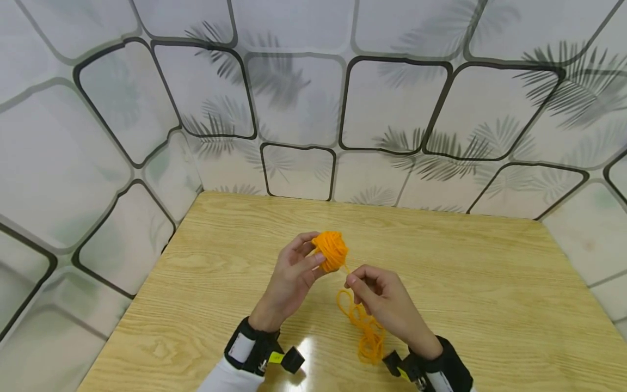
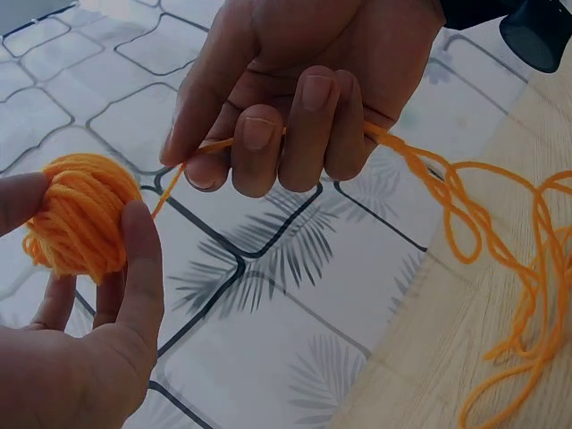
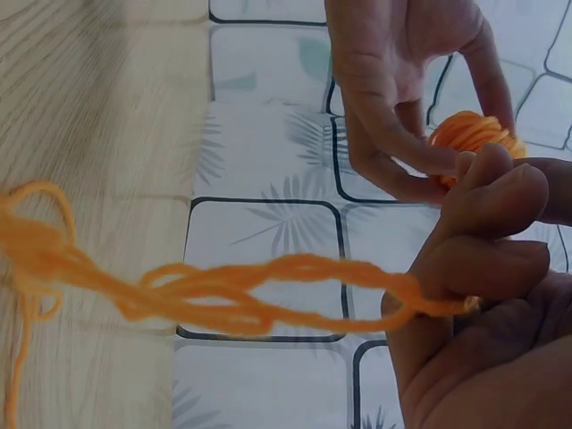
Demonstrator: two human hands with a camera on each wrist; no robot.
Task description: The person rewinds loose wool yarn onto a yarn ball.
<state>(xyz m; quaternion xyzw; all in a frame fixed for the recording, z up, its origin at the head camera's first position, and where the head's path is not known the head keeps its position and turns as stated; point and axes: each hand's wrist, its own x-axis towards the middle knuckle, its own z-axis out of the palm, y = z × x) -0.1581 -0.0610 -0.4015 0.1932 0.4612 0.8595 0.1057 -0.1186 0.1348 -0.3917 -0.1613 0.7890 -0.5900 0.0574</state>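
Observation:
My left hand (image 1: pixel 292 275) holds an orange ball of yarn (image 1: pixel 331 251) above the table, thumb and fingers spread around its sides. In the left wrist view the wound strands of the yarn ball (image 2: pixel 85 214) show between the fingertips. A short taut strand runs from the ball to my right hand (image 1: pixel 384 296), which pinches it between thumb and forefinger. The strand passes across the right hand's curled fingers (image 2: pixel 259 147). Beyond them, loose yarn (image 1: pixel 369 340) hangs in loops and trails down to the tabletop, tangled in a small heap.
A light wood-grain table (image 1: pixel 196 305) lies under both hands. Behind and beside it stand walls (image 1: pixel 299 98) with a stone-and-fern pattern. Each wrist wears a black strap with a small camera, the left wrist camera (image 1: pixel 292 360) close over the table.

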